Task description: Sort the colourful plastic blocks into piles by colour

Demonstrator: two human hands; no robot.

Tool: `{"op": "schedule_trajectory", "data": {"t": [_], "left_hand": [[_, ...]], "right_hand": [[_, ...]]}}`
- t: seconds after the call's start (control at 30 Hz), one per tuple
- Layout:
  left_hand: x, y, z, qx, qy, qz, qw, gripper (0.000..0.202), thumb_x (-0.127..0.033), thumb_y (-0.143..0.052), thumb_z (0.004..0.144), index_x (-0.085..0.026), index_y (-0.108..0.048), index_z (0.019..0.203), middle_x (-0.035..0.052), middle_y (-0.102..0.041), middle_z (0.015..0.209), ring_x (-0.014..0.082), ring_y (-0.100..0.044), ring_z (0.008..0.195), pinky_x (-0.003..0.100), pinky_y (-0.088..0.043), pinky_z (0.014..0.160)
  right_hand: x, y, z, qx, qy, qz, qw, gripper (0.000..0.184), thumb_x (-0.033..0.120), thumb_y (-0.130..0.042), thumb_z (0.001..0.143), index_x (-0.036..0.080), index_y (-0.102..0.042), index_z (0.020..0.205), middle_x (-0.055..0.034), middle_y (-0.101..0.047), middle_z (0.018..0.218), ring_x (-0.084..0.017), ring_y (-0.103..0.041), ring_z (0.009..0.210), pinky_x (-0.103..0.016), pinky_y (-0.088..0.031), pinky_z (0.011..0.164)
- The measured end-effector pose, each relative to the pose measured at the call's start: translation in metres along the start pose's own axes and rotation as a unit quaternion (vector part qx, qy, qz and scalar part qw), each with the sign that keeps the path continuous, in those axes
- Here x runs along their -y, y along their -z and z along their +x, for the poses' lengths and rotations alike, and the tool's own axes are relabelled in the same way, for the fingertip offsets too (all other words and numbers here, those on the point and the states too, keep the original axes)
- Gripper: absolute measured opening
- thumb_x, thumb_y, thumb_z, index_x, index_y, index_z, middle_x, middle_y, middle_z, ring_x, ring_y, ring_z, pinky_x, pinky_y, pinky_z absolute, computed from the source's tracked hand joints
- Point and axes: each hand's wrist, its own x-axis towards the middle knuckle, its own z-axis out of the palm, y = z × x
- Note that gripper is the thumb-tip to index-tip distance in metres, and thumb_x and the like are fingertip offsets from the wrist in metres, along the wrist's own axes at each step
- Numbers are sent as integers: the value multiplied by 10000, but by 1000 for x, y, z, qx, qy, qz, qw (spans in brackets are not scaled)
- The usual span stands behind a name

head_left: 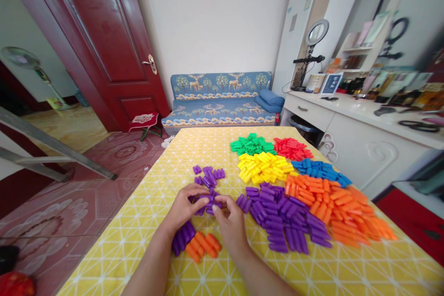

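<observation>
My left hand (187,204) and my right hand (229,219) meet over the table, thumbs and fingers closed on small purple plastic pieces (207,202) between them. Just beyond lies a loose group of purple pieces (209,177). Under my left wrist sits a row of joined purple pieces (182,238), touching a row of orange pieces (203,245) near my right forearm. A large purple pile (277,215) spreads to the right of my right hand. My fingers partly hide the held pieces, so how they fit together is unclear.
Heaps of orange (340,208), yellow (263,166), blue (321,170), green (252,144) and red (292,149) pieces lie on the right of the yellow patterned tablecloth (138,245). Beyond stands a blue sofa (222,110); a white dresser (364,122) is at right, a metal ladder (55,145) at left.
</observation>
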Motion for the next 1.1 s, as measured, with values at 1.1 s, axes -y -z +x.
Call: {"op": "schedule_trajectory", "data": {"t": [1.1], "left_hand": [[20,-14,4,-36,28,96,994,210,-388,-701,785,-203,-759,865,69,-753,909,222,-681,866,346,-508,837]], "right_hand": [[39,180,52,-184,60,-373,907,293,451,-560,792,211,-695,894,-45,-716,866,-230,-657,806,-351,-485,767]]}}
